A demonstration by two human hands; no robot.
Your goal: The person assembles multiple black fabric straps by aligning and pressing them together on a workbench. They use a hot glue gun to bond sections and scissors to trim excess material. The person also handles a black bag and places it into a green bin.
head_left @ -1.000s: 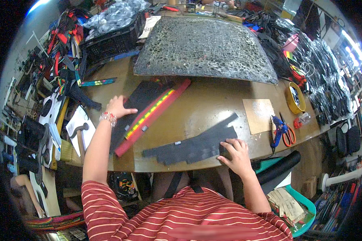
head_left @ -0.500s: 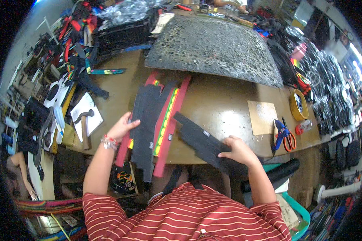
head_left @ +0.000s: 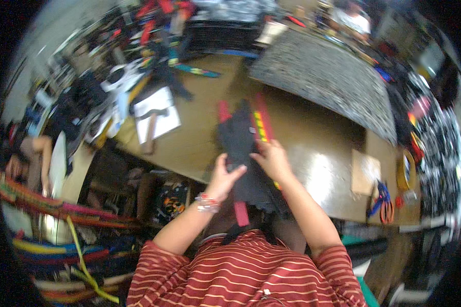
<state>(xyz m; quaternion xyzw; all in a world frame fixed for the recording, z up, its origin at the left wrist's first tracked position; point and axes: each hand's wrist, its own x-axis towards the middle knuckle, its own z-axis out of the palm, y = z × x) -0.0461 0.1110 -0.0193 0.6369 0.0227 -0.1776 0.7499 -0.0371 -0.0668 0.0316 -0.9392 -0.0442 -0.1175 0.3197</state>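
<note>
Black fabric strips (head_left: 243,138) lie stacked lengthwise in front of me, their lower ends reaching past the table's near edge. My left hand (head_left: 225,176) grips the stack's left edge, thumb on top. On the right edge, my right hand (head_left: 272,161) closes round the strips, its fingers partly hidden. Red strips (head_left: 262,105) and a yellow, green and red patterned strip (head_left: 260,125) show from under the black ones, beside my right hand. Another red strip end (head_left: 241,214) sticks out at the bottom. Motion blurs the strips, so single layers cannot be told apart.
A hammer (head_left: 151,128) rests on white paper (head_left: 170,110) at the left. A large speckled grey board (head_left: 328,77) lies at the back right. Blue-and-orange scissors (head_left: 385,207), brown card (head_left: 365,171) and a yellow tape roll (head_left: 406,171) are at the right. A person (head_left: 351,20) is across the table.
My right hand has brought its separate black strips leftward onto the stack under my left hand. My hands are now close together. The view has turned left.
</note>
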